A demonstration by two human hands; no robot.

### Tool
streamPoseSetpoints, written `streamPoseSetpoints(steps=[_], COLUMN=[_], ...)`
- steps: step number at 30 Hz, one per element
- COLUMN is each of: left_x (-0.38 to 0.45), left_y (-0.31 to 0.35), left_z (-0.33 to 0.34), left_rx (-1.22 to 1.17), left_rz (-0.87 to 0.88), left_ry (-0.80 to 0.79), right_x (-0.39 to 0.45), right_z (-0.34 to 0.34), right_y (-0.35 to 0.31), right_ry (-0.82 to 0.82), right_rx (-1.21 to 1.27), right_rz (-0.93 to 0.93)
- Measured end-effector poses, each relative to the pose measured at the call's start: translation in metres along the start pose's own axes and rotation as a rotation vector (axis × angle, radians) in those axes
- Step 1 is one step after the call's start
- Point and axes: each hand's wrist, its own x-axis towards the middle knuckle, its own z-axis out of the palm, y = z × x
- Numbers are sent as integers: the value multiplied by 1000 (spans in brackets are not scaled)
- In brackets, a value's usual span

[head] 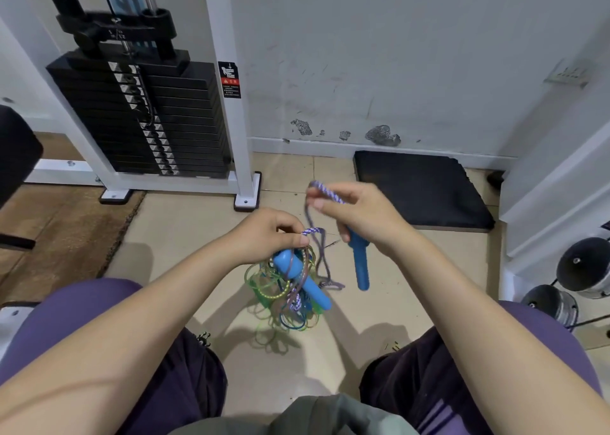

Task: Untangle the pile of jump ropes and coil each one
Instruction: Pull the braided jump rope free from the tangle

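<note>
At frame centre, the left hand pinches the purple braided rope above the hanging tangle; the right hand closes round a rope loop and one blue handle. Untangling looks underway; next, that handle probably needs threading free.

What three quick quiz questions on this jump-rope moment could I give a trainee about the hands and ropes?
1. True or false: the right hand holds a blue handle.
2. Which rope do both hands hold? A. green B. purple-and-white braided rope
3. Where does the tangled pile hang?

Key: 1 true. 2 B. 3 Below the left hand, above the tiled floor.
</note>
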Motion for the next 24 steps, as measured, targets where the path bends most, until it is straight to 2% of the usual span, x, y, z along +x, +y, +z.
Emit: streamPoseSetpoints(steps=[2, 4, 10, 13, 16, 18, 22, 24], left_x=[-2, -2, -7, -7, -6, -3, 1, 2], left_y=[4, 6, 5, 2, -3, -4, -8, -9], left_z=[0, -3, 2, 4, 2, 3, 0, 0], left_rx=[-58, -67, 59, 141, 132, 171, 349, 300], left_rz=[25, 41, 68, 3, -61, -99, -282, -368], left_ry=[14, 31, -15, -44, -84, -20, 351, 360], right_x=[-2, -1, 3, 3, 2, 1, 0, 0], right_z=[6, 8, 5, 5, 4, 2, 1, 3], right_y=[3, 4, 1, 3, 2, 1, 0, 1], right_ry=[-144, -196, -187, -179, -120, -67, -47, -44], right_rx=[-142, -217, -301, -326, -229, -116, 61, 95], right_rz=[63, 103, 206, 208, 158, 115, 93, 62])
